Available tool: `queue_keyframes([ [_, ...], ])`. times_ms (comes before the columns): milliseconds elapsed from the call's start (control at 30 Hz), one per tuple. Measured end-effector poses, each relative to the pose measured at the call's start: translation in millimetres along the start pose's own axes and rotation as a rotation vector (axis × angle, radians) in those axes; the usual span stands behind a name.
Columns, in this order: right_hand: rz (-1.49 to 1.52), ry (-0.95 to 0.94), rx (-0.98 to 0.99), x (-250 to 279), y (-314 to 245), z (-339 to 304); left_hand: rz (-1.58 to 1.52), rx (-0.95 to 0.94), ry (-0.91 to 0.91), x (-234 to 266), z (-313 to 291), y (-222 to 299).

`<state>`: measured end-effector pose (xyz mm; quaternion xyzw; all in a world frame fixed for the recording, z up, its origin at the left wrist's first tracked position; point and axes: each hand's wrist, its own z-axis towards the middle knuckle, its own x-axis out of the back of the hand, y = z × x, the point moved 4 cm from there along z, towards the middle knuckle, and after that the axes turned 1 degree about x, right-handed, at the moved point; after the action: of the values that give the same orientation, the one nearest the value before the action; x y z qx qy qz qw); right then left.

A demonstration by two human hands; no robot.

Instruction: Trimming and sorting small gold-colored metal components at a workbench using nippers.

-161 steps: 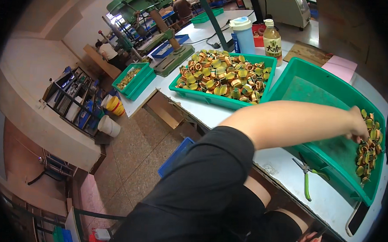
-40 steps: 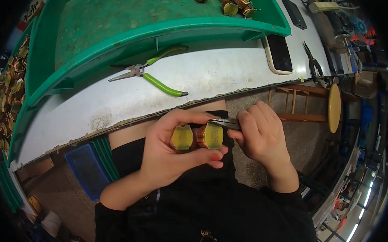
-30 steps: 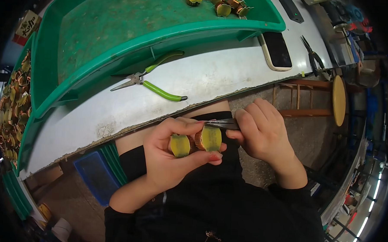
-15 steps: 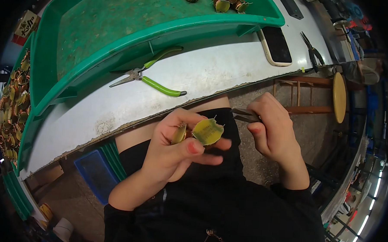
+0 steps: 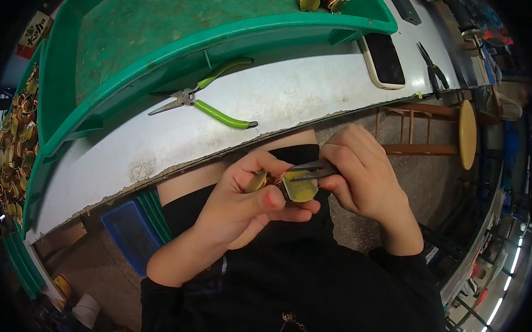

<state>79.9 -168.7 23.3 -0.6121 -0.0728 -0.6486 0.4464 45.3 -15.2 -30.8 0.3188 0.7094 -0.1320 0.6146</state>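
In front of my lap, my left hand is closed around copper-wound coils with yellow end plates. One coil faces up at the fingertips; a second sits deeper, between thumb and index finger. My right hand grips a dark tool with two slim pointed jaws, its handle hidden in the fingers. The jaws lie at the upper edge of the front coil's yellow plate; whether they grasp a wire there I cannot tell.
Green-handled pliers lie spread on the white table. Behind stands a green tray with several coils. A phone and black pliers are at right. More coils fill a bin at far left; a stool stands right.
My right hand has moved slightly left, bringing the dark jaws from beside the coil onto its plate. The front coil has turned and shifted a little right in my left fingers.
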Motion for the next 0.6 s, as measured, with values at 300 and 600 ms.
queue_keyframes([
  [300, 0.067, 0.008, 0.077, 0.1, -1.3, 1.5, 0.090, 0.092, -0.034, -1.9, 3.0, 4.4],
  [600, -0.039, -0.021, 0.062, 5.0, -4.4, -3.1, 0.064, 0.148, 0.009, -3.7, 5.9, 3.8],
])
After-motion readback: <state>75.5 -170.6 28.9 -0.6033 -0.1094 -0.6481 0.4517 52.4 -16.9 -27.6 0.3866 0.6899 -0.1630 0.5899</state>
